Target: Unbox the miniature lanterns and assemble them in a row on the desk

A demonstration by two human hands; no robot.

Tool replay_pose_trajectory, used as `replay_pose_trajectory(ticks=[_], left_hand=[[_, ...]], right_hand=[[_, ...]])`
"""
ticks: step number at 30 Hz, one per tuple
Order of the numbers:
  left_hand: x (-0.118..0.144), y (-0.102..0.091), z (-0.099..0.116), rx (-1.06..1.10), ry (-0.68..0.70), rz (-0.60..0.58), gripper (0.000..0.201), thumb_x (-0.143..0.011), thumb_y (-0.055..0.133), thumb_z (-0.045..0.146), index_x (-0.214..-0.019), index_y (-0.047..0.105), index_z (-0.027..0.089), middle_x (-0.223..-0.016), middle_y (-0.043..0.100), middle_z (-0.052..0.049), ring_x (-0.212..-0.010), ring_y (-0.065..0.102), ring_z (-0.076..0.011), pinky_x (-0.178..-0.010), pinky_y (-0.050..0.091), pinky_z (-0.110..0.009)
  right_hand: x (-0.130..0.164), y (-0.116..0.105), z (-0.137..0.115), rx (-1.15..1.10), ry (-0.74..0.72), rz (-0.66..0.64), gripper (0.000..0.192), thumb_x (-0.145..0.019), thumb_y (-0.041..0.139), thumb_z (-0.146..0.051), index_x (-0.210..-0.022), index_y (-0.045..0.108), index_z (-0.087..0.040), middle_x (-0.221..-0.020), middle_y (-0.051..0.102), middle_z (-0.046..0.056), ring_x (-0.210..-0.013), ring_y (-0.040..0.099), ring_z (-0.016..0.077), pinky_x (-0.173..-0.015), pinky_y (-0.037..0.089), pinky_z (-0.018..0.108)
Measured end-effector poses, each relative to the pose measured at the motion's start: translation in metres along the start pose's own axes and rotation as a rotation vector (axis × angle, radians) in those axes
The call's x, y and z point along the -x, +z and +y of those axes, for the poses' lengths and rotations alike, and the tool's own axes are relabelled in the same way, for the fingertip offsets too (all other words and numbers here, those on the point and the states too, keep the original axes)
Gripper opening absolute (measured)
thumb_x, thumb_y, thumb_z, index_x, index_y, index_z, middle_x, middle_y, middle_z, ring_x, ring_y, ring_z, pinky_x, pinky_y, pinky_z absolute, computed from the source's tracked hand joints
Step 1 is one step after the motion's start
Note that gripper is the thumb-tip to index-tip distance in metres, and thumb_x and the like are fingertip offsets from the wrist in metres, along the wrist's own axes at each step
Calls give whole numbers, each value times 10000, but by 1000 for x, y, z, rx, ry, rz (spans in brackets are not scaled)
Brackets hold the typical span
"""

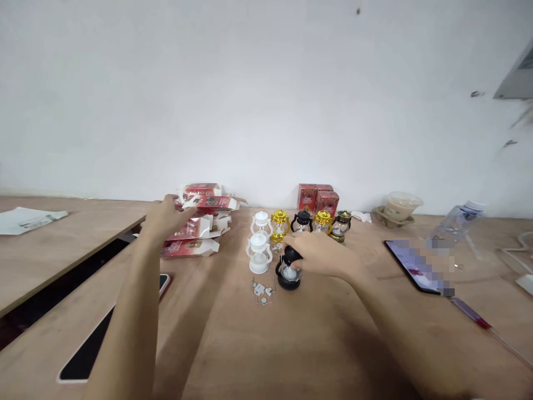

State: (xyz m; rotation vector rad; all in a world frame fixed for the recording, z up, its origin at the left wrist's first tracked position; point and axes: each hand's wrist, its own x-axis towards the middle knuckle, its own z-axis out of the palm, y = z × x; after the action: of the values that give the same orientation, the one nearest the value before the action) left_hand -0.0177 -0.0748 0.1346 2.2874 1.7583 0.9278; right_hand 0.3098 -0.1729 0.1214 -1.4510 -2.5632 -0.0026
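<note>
left hand [166,218]: extended forward over the table [316,339], fingers spread open and resting on the stack of flat red cartons [200,222]; the grip is not closed around any carton.
right hand [322,254]: lowered onto the black lantern [288,271], fingers curled over its top and handle; the grip is closed on the lantern.
black lantern: upright on the table, in front of the lantern row, just beside the front white lantern [259,254].
front white lantern: upright, to the left of the black lantern, apart from both hands.
rear white lantern [261,223]: upright, directly behind the front white one.
lantern row: gold lantern [280,225], second black lantern [302,221], second gold lantern [323,221] and bronze lantern [341,225], standing side by side near the wall.
small parts [263,291]: pale loose pieces on the table, just in front of the front white lantern.
stack of flat red cartons: unfolded, piled loosely at the left of the lanterns.
red boxes [318,199]: two assembled, upright, behind the lantern row.
phone [163,283]: flat on the table, partly hidden by the left forearm.
tablet [416,265]: flat at the right, screen blurred.
cup [400,206]: lidded, in a holder, far right by the wall.
water bottle [458,221]: clear, lying near the right edge.
</note>
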Motion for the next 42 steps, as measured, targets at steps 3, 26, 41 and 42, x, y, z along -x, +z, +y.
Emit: replay_pose_trajectory(ticks=[3,26,41,42], left_hand=[[12,-6,48,18,-107,-88,636,-803,497,596,-1226,468,122,-1207,578,-172,-1081,565,-338,-819,466,-412],[50,19,150,-157,358,-188,503,-748,580,490,-1181,505,244,-904,690,-55,-757,643,-258,-547,384,-284],[53,21,159,-70,278,-146,390,-719,594,399,-1057,512,224,-847,668,-12,-723,625,-212,-553,389,-266],[53,19,156,-69,280,-149,403,-711,604,391,-1071,511,234,-850,671,-5,-720,626,-207,-554,391,-263]], right_hand=[[5,-18,0,-47,33,66,136,-810,606,-273,-917,594,-190,-872,664,81,-761,620,240,-612,428,327],[12,-35,-17,-388,134,611,122,-820,608,-304,-882,575,-204,-935,598,30,-721,560,129,-667,452,284],[12,-30,-30,-418,66,598,185,-817,599,-214,-664,500,-180,-732,488,-30,-583,434,72,-542,333,222],[12,-33,-29,-430,60,650,206,-821,594,-211,-650,485,-180,-716,481,-33,-577,429,70,-540,336,221]])
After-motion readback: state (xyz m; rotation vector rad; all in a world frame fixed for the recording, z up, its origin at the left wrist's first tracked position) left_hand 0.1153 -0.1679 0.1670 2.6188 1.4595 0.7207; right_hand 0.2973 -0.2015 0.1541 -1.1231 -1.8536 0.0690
